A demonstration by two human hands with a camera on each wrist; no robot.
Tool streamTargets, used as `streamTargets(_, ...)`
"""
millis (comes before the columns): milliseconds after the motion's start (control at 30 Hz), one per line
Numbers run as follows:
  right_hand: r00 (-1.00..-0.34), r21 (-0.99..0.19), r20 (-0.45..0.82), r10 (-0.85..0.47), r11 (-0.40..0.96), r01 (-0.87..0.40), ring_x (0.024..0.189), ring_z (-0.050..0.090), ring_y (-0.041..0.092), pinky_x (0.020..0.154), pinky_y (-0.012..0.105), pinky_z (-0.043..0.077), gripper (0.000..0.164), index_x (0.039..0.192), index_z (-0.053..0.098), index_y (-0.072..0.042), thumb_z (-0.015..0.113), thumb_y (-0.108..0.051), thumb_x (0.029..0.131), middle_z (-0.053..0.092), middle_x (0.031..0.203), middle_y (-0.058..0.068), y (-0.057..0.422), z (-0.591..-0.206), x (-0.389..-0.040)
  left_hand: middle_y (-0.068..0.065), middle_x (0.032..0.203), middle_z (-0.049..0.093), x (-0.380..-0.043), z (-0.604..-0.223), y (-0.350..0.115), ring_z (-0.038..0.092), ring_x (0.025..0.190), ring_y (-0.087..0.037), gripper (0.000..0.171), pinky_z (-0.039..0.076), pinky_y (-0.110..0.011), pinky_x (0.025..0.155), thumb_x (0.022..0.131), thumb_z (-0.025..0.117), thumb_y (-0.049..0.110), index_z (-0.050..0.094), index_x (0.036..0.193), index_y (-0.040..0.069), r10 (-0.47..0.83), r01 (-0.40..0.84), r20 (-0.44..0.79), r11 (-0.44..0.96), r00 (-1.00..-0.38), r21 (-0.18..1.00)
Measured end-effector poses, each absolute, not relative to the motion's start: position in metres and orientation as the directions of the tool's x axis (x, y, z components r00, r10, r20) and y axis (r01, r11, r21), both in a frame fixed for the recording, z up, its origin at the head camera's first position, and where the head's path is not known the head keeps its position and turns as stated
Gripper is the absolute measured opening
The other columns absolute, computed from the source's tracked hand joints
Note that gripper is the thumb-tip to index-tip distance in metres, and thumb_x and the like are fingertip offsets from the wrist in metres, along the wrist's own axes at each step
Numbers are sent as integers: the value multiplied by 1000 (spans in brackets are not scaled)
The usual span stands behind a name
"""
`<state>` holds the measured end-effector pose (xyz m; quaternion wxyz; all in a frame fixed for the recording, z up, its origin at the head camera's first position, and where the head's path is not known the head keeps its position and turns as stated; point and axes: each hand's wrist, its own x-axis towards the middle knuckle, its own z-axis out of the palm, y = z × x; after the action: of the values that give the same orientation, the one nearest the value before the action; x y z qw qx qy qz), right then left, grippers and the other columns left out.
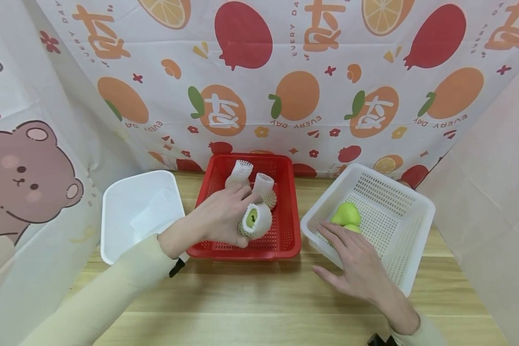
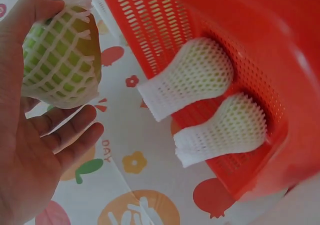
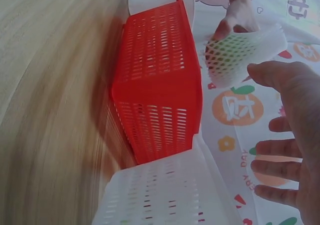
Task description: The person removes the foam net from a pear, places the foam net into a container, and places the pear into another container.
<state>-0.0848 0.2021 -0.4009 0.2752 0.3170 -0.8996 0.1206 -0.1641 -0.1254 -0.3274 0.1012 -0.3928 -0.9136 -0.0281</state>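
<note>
My left hand (image 1: 222, 214) grips a green pear in a white foam net (image 1: 257, 222) over the red basket (image 1: 246, 254). In the left wrist view, the thumb lies along the top of this netted pear (image 2: 60, 60), with the net's strands spread around it. Two more netted pears (image 2: 202, 67) (image 2: 232, 127) lie inside the red basket, their nets' loose ends hanging past the fruit. My right hand (image 1: 361, 264) holds nothing, its fingers extended over the near left rim of the white basket (image 1: 417, 206). Bare green pears (image 1: 347, 212) sit beneath its fingertips, partly hidden.
A white tub (image 1: 112, 216) with white foam nets (image 1: 155, 211) in it stands left of the red basket. All three containers stand on a wooden table (image 1: 251, 298). A fruit-print cloth (image 1: 259, 110) hangs behind, and a bear-print cloth covers the left side.
</note>
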Motion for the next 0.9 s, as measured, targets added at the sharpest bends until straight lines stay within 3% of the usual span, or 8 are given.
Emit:
streamTargets(200,-564,-65,650,-509,703,-709,119,60,23,94,39,50,78,140,51,-12,55,-66,84,58,137,6,193,-400,-89,8,112,57,-156,-334,-124,52,102,-11,86,54,-29,84,50,87,54,50,122,25,713,744,262,667,-650,31)
streamTargets(567,-447,-102,742,-499,575,-812,119,60,25,111,23,37,73,132,57,-4,67,-56,81,62,131,10,175,-396,-96,9,116,58,-139,-342,-119,52,99,-6,91,55,-26,84,48,89,52,51,125,24,702,784,372,604,-608,141)
streamTargets(900,-393,-133,761,-516,469,-873,122,57,23,113,20,36,76,132,56,-2,76,-49,76,59,136,10,161,-394,-101,14,119,56,-130,-355,-119,52,103,-1,91,55,-27,86,51,90,49,48,128,26,674,810,449,495,-586,314)
